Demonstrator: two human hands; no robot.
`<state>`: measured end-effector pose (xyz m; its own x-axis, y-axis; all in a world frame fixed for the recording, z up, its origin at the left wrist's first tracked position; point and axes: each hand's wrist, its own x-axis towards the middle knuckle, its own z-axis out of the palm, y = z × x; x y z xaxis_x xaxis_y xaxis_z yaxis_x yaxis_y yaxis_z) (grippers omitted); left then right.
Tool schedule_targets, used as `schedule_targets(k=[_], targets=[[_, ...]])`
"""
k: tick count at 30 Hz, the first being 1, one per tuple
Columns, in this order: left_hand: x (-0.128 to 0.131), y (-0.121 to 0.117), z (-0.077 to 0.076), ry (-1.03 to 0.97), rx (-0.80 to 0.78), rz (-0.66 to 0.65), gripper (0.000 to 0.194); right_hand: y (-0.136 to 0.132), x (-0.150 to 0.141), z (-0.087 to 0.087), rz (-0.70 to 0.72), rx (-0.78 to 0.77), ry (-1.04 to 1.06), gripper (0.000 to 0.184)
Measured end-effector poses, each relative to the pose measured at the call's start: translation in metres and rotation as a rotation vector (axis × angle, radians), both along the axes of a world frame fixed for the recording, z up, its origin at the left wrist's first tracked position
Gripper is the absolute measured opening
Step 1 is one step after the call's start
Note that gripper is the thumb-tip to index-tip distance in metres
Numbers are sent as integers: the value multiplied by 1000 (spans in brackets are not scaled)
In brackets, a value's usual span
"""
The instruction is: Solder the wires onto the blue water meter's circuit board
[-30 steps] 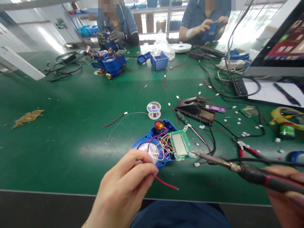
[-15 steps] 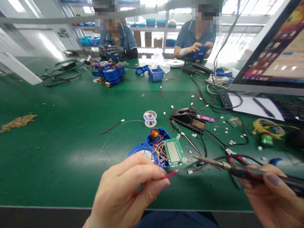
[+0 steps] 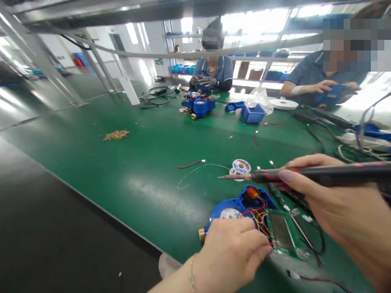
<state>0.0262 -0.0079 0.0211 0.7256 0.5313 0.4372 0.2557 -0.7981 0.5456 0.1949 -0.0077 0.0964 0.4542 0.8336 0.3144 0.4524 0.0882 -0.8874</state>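
Your right hand (image 3: 320,199) grasps a black-handled soldering iron (image 3: 265,176) well back from its slim metal tip (image 3: 233,177), apparently to spare the fingers. Your left hand (image 3: 233,248) pinches a thin red wire (image 3: 273,243), little of it showing, beside a green circuit board with a grey display (image 3: 282,232). Yellow and red wires (image 3: 259,219) (likely why the board sits so close) run toward the blue plastic meter housing (image 3: 218,211) on the green surface (image 3: 146,150).

Bare left hand (image 3: 233,248) low, bare right hand (image 3: 332,197) raised.
Left fingers (image 3: 255,240) bend together, knuckles upward; right thumb (image 3: 295,182) points leftward.
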Motion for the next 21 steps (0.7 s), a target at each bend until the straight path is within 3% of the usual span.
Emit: schedule_targets(k=[3, 6, 13, 21], targets=[[-1, 3, -2, -30, 56, -52, 16, 34, -23, -3, 209, -167, -4, 33], [0, 4, -8, -75, 114, -66, 19, 58, -38, -10, 291, -252, 50, 35], [3, 7, -21, -135, 221, -61, 25, 90, -57, -25, 317, -324, 130, 37], [5, 9, -28, -198, 264, -50, 13, 102, -68, -35, 352, -390, 106, 34]])
